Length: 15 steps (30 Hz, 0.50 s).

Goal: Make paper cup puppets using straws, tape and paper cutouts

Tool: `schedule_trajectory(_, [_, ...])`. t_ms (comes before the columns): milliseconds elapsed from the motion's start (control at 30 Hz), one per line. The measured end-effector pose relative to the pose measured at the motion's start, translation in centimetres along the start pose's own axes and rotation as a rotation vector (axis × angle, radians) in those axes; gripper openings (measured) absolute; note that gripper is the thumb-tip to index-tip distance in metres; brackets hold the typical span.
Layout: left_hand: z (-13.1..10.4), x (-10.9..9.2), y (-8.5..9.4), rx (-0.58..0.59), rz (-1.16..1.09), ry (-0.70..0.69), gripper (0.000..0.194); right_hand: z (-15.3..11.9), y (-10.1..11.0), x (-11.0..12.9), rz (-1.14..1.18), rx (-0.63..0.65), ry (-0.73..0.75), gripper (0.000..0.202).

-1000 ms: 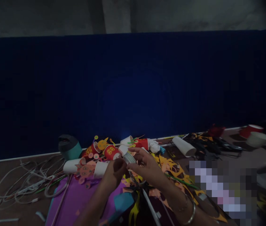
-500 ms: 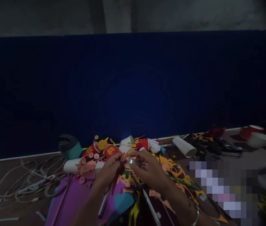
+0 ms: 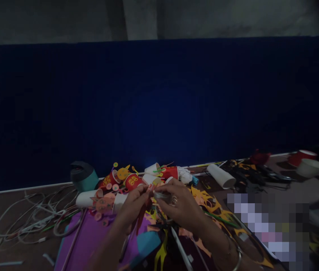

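Observation:
Close together above the middle of the table are both hands. My left hand (image 3: 135,203) pinches a small red-orange strip (image 3: 150,188), whose lower part hangs beneath the fingers. My right hand (image 3: 178,201) is closed around a shiny, clear roll (image 3: 162,196) that looks like tape, its near end touching the strip. Below them lie a purple sheet (image 3: 91,233), a blue piece (image 3: 148,242) and orange paper scraps. Dark-handled scissors (image 3: 162,222) are partly hidden under my right hand.
Red paper cups (image 3: 133,181) and white cups (image 3: 87,198) lie behind the hands. At the left are tangled white cables (image 3: 35,218) and a teal and black object (image 3: 84,177). Yellow cut-outs (image 3: 204,197), a white cup (image 3: 221,176) and bowls (image 3: 312,167) lie to the right.
The red-orange strip is turned more upright between my left fingers. My right hand has tilted the clear roll slightly and shifted a little.

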<state>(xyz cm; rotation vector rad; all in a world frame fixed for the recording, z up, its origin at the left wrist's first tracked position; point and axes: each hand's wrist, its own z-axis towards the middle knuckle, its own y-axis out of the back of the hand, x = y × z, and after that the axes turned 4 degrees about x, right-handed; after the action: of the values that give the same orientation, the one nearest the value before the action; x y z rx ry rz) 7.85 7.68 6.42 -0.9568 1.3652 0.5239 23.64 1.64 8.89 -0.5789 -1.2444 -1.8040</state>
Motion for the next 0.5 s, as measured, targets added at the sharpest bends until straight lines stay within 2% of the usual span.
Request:
schedule_trajectory(133, [0.3, 0.4, 0.1, -0.11, 0.06, -0.053, 0.021, -0.1, 0.1, 0.3, -0.006, 0.025, 0.01, 0.022])
schedule_trajectory(267, [0.1, -0.2, -0.2, -0.186, -0.057, -0.087, 0.022, 0.0, 0.0, 0.2, -0.058, 0.041, 0.019, 0.025])
schedule_trajectory(400, [-0.5, -1.4, -0.4, -0.146, -0.093, -0.042, 0.019, 0.1, -0.2, -0.3, -0.095, 0.056, -0.007, 0.031])
schedule_trajectory(500, [-0.5, -1.6, -0.1, -0.091, -0.073, -0.007, 0.019, 0.2, -0.5, -0.7, -0.083, 0.05, -0.02, 0.034])
